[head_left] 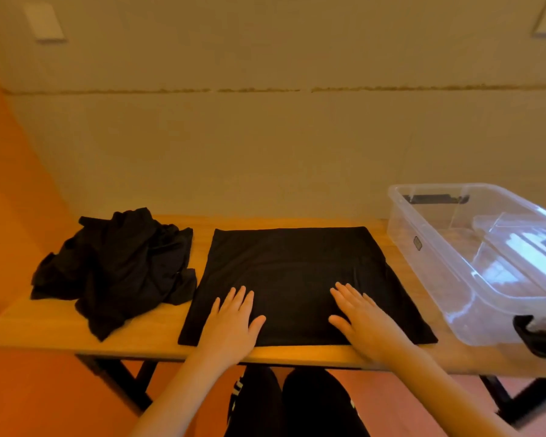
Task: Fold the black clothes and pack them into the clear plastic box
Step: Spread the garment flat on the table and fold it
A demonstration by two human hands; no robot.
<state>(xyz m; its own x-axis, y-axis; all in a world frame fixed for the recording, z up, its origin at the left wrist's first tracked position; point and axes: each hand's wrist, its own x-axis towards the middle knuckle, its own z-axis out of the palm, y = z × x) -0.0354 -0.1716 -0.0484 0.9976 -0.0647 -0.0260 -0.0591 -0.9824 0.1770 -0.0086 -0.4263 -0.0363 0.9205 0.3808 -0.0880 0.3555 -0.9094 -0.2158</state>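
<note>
1. Head view: a flat, rectangular folded black garment [297,279] lies in the middle of the wooden worktop [158,345], its near edge almost at the worktop's front edge.
2. Both hands rest palm-down on the near part of this garment, fingers spread and pointing away from the person; they grip nothing.
3. The left hand [234,323] lies on the garment's near left part, the right hand [363,320] on its near right part, well apart from each other.
4. A crumpled heap of black clothes [117,269] sits on the worktop to the left, just beside the folded garment's left edge.
5. A clear plastic box [438,263] with black handle clips stands open at the right end of the worktop, near the garment's right edge; no black clothes lie inside it.
</note>
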